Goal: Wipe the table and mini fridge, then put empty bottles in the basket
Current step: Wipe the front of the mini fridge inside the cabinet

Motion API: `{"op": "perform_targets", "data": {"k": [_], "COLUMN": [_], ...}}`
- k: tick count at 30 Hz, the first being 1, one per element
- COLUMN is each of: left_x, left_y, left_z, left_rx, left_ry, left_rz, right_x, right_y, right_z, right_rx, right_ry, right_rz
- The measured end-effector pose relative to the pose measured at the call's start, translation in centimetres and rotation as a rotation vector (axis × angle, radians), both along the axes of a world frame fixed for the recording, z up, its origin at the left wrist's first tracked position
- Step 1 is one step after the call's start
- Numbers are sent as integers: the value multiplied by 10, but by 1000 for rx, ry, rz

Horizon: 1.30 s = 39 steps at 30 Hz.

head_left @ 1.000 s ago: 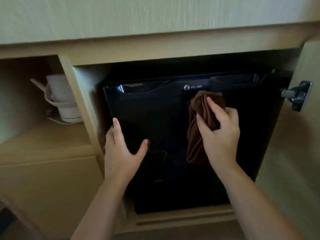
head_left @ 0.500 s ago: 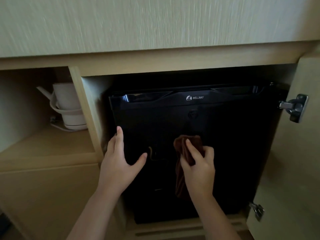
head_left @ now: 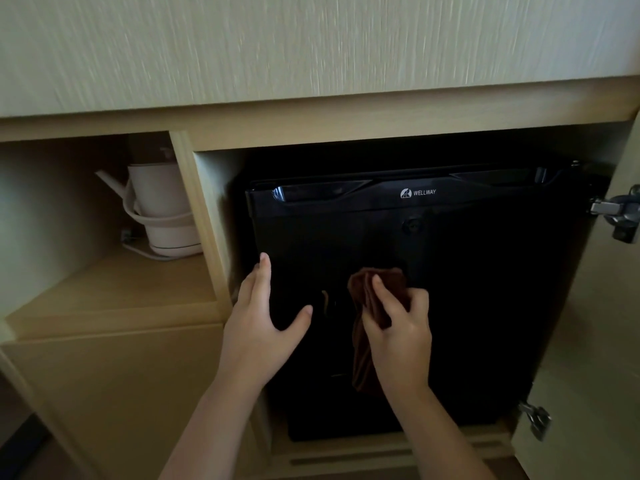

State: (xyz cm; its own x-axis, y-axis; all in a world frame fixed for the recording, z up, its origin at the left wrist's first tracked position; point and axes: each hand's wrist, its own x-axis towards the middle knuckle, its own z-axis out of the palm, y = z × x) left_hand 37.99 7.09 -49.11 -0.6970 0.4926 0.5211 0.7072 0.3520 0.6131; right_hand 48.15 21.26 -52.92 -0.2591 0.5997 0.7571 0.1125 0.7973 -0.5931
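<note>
Head view, centre frame: the right hand (head_left: 398, 330), fingers curled round the brown cloth (head_left: 377, 289), has swept down from the WELLWAY logo (head_left: 418, 193) to the middle of the black mini fridge (head_left: 485, 289) door. The left hand (head_left: 263, 327) stays spread flat at the door's left edge. The lower door probably remains to be wiped.

wood cabinet (head_left: 311, 128) | open door (head_left: 595, 323) right | white kettle (head_left: 161, 206) on left shelf (head_left: 114, 292) | dim light

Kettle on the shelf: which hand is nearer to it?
Left. The left hand lies flat on the left edge of the fridge, below and right of the kettle. The right hand grips a cloth further right, mid-door.
</note>
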Motion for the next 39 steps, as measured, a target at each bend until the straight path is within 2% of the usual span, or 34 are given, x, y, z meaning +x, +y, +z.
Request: {"op": "perform_targets", "data": {"k": [7,10,13,16,18,22,24,26,29,31,33,36,39], "left_x": [-9,-15,-16,-16,-17,-18,-18,-21,-24,-24,-24,-23,-23], "left_y": [-7,-13,-13,-14,-16,-17,-16,-17,-17,-18,-17,-16,-15], "left_z": [0,-1,-1,-2,-3,-4,-5,-6,-6,-6,-5,-6,-5], "left_rx": [78,94,103,116,123,148,158,166,164,164,177,196,205], "left_ry": [17,25,23,24,4,-43,-61,-59,-41,-37,-46,-70,-72], "left_rz": [-88,-120,-132,-153,-171,-186,-194,-198,-204,-199,-200,-200,-204], "right_x": [-20,-27,-25,-20,-18,-20,-26,-36,-53,-54,-43,-18,-9], "right_y": [12,3,-14,-22,-18,3,1,-15,-44,-46,-31,5,14], "right_z": [87,87,40,10,15,59,76,80,72,70,72,76,78], "right_rx": [37,61,168,124,67,-152,-252,-194,41,122,102,-44,-40], "right_ry": [260,203,41,-38,-2,261,334,307,121,61,92,217,172], "right_rz": [-77,-119,-69,19,35,-58,-101,-124,-70,-17,21,-59,-116]}}
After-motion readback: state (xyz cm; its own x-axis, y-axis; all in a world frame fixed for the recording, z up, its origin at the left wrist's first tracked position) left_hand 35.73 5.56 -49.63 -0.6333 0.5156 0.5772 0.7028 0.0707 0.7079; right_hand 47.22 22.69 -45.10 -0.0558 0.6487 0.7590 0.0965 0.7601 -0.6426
